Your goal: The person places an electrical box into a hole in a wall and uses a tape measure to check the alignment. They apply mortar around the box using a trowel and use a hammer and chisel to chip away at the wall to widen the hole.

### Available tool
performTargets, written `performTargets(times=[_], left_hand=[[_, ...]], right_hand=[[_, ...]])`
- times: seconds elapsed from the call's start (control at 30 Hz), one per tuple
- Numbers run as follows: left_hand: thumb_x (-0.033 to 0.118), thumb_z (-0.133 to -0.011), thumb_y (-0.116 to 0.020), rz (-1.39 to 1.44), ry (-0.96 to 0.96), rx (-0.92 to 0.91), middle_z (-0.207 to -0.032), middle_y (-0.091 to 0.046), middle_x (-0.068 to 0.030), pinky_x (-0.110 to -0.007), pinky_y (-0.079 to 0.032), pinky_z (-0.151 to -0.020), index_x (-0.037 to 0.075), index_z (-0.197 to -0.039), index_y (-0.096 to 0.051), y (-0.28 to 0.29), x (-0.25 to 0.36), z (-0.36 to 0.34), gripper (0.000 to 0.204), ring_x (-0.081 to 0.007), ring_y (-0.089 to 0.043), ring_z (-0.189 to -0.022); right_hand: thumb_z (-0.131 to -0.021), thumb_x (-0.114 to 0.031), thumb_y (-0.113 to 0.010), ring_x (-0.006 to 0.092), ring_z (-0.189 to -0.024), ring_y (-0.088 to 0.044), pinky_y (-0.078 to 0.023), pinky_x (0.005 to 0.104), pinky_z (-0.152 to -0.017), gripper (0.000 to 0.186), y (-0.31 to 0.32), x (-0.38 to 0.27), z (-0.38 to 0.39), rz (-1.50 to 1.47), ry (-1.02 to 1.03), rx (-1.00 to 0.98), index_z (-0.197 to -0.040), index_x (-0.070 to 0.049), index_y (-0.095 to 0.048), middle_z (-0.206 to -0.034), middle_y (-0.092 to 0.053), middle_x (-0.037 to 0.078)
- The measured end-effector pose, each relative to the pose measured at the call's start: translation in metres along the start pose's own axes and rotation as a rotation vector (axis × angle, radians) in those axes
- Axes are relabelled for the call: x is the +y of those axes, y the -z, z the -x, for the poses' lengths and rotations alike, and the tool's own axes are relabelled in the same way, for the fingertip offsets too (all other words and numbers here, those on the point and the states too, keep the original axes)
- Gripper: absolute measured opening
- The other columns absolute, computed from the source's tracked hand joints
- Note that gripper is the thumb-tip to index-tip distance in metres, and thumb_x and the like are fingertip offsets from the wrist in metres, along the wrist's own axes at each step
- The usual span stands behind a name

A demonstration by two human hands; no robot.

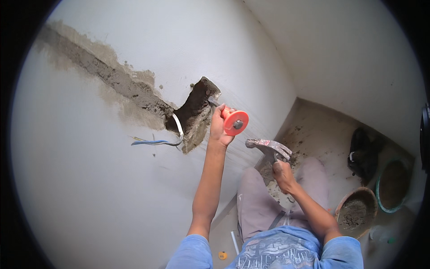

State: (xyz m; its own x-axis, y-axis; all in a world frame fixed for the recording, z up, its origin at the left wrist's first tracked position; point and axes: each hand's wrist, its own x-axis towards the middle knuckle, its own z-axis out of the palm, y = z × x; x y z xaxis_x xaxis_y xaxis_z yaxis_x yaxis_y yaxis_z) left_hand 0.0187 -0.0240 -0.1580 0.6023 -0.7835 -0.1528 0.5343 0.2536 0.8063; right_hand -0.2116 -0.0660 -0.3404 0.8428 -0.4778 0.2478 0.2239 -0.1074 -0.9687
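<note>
My left hand (219, 130) is wrapped round a chisel (234, 121) with a round orange hand guard. Its metal tip lies at the right edge of a rough hole (193, 101) cut in the white wall (89, 179). My right hand (283, 175) grips a claw hammer (268, 146) near its head, which is apart from the chisel's struck end, lower and to the right. A white conduit (178, 124) comes out of the hole's left side, with blue and grey wires (154, 142) hanging from its end.
A mortar-filled groove (112, 74) runs from the hole to the upper left. On the floor at the right stand a tub of mortar (374, 204) and a green-rimmed bucket (380, 197), near a black bag-like item (363, 154). A tape measure (222, 255) and a white pipe (235, 242) lie low down.
</note>
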Motion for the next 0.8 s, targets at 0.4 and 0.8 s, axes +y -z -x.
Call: performTargets(times=[0.4, 0.8], left_hand=[[0.035, -0.094, -0.060, 0.255, -0.087, -0.128, -0.092, -0.058, -0.0064, -0.036, -0.053, -0.085, 0.011, -0.097, -0.052, -0.031, -0.038, 0.007, 0.026, -0.0194, -0.059, -0.090], [0.036, -0.097, -0.054, 0.231, -0.194, -0.073, -0.088, -0.054, -0.0028, -0.034, -0.050, -0.088, 0.011, -0.094, -0.051, -0.020, -0.035, 0.027, 0.026, -0.0155, -0.057, -0.091]], right_hand=[[-0.098, -0.053, -0.038, 0.0090, -0.049, -0.040, -0.033, 0.0267, -0.044, 0.050, 0.043, -0.064, 0.056, -0.118, -0.019, 0.108, -0.086, -0.005, -0.046, -0.059, -0.043, 0.000], [-0.094, -0.061, -0.041, 0.0047, -0.047, -0.036, -0.028, 0.0205, -0.040, 0.054, 0.048, -0.056, 0.099, -0.337, -0.248, 0.175, -0.090, -0.007, -0.045, -0.062, -0.040, -0.002]])
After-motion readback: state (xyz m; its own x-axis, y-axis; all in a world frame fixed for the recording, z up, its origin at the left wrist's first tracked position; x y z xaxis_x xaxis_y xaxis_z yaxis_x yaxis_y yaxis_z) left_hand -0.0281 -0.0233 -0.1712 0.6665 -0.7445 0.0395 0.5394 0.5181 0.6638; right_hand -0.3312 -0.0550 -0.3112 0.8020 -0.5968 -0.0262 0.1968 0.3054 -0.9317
